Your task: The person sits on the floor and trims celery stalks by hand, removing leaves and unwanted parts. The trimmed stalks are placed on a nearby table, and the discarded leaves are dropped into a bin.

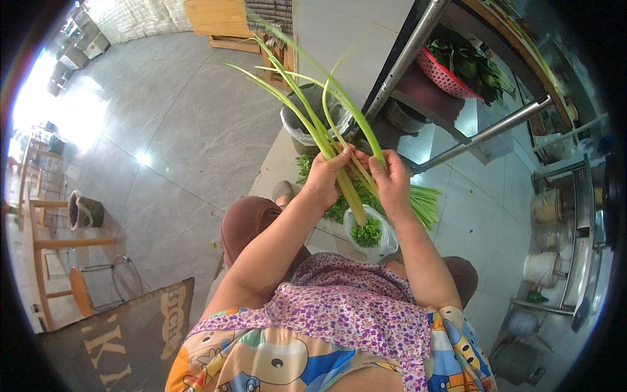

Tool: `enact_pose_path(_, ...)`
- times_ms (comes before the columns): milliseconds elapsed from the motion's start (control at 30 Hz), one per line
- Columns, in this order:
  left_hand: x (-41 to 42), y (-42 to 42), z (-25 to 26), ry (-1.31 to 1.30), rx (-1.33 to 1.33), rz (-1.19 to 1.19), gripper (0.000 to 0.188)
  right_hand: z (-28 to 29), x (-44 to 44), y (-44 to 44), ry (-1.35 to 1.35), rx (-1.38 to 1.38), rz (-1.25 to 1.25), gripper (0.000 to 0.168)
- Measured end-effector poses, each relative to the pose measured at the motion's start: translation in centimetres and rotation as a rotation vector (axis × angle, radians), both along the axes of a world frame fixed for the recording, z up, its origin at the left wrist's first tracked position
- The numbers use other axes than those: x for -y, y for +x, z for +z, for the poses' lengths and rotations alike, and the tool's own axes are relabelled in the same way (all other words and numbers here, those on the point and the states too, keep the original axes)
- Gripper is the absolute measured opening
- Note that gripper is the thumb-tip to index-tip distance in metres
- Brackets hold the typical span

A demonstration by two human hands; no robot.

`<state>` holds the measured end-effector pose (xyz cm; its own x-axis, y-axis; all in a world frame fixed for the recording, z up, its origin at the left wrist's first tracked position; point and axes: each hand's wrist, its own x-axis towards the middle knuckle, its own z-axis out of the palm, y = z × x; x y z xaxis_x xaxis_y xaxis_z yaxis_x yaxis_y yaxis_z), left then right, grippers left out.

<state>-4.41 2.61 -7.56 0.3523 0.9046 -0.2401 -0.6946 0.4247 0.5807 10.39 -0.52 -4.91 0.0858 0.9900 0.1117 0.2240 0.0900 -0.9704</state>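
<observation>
My left hand [325, 179] is closed around a bunch of long green celery stalks [313, 120], whose thin tops point away from me and whose thick base hangs toward my lap. Right beside it, my right hand [389, 179] pinches a single stalk [365, 125] between thumb and fingers. Beneath the hands, a bowl or bin lined with a white plastic bag [387, 242] holds green leaves [366, 233]. Leafy greens [304, 169] lie on the floor around it, and a pile of trimmed green stalks [425, 203] lies to the right, partly behind my forearm.
A bag-lined bucket [300, 132] stands beyond my hands. At upper right, a metal-framed table [470, 139] has a pink basket [448, 76] of leafy greens on its lower level. Shelves with containers [541, 269] line the right, and a wooden stool [81, 291] stands at left.
</observation>
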Motion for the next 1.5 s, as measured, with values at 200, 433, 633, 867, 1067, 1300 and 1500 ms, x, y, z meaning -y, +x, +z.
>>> enact_pose_path(200, -0.4, 0.1, -0.4, 0.0, 0.128, 0.039, 0.019, 1.7, 0.2, 0.9, 0.048, -0.2, 0.049, 0.019)
enact_pose_path(433, -1.8, -1.1, -0.5, -0.031, 0.223, 0.175, 0.02, 4.5, 1.7, 3.0, 0.083, -0.153, -0.122, 0.025)
enact_pose_path(633, -1.2, -0.8, -0.4, 0.037, 0.236, -0.007, 0.022, 2.5, 0.0, 2.4, -0.273, -0.174, -0.013, 0.031)
enact_pose_path(867, -0.7, -0.7, 0.6, 0.076, 0.142, -0.124, 0.027, -0.4, 0.4, 0.0, -0.5, -0.619, 0.211, 0.035)
enact_pose_path(1067, -0.4, -0.5, 0.7, 0.095, 0.188, -0.164, 0.025, 0.3, 0.3, 1.1, -0.493, -0.611, 0.323, 0.033)
enact_pose_path(1300, -0.2, -0.6, 0.2, 0.168, 0.144, -0.23, 0.04, 1.9, 0.6, 1.3, -0.527, -0.565, 0.386, 0.03)
enact_pose_path(1500, 0.7, 0.6, 0.2, 0.178, 0.198, -0.157, 0.042, 3.2, 0.3, 0.9, -0.257, -0.483, 0.231, 0.029)
